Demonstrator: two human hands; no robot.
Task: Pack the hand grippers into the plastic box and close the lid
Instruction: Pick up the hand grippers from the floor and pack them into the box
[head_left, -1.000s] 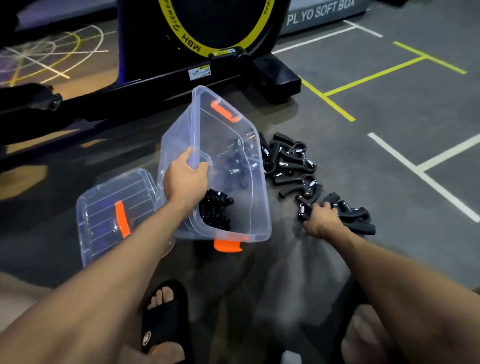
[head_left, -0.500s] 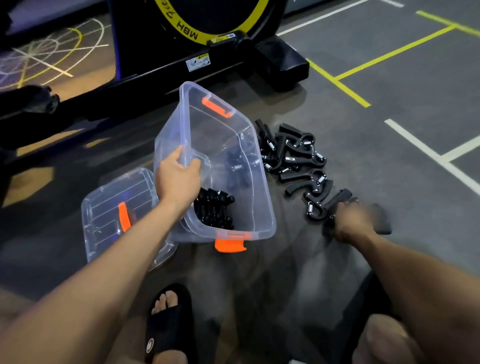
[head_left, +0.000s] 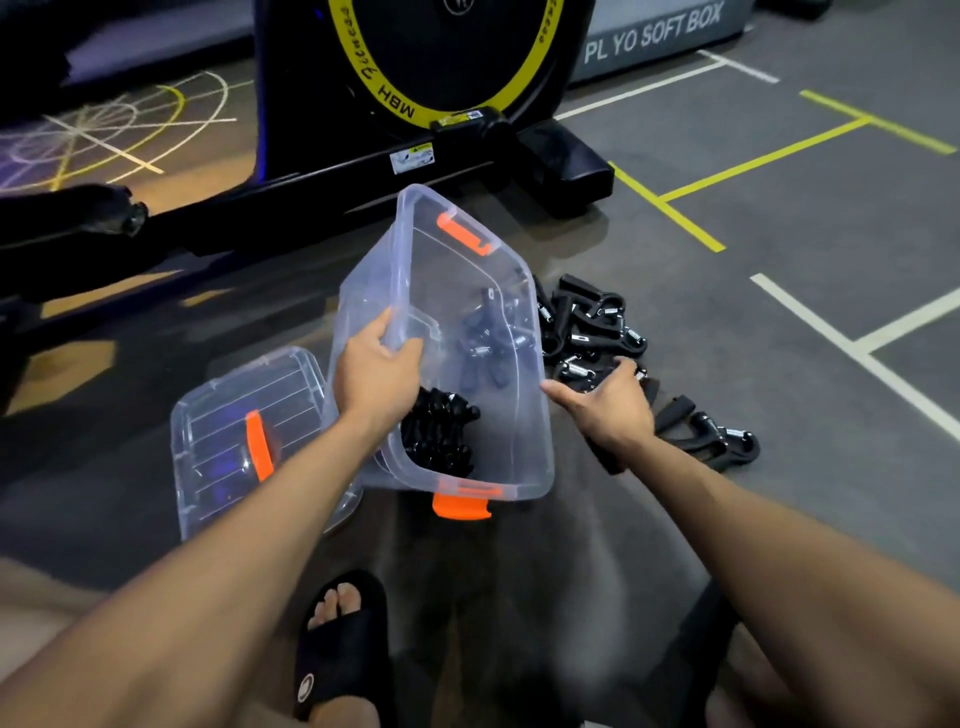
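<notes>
Here, on a grey gym floor (head_left: 779, 291) marked with white and yellow lines, a person's left hand (head_left: 375, 375) is clamped on the rim of a clear plastic box (head_left: 524, 447), tipping it so the opening faces the camera. Several black hand grippers (head_left: 439, 436) lie heaped in the box's lower corner, with a few more against its far wall. The right hand (head_left: 610, 402) sits just beside the box's right rim, fingers curled around a black gripper handle (head_left: 605, 457) that juts out below the palm. More grippers (head_left: 587, 332) lie scattered on the floor to the right of the box. The clear lid (head_left: 228, 410), with an orange latch, rests on the floor to the left. A black slide sandal (head_left: 343, 649) shows at the bottom edge.
</notes>
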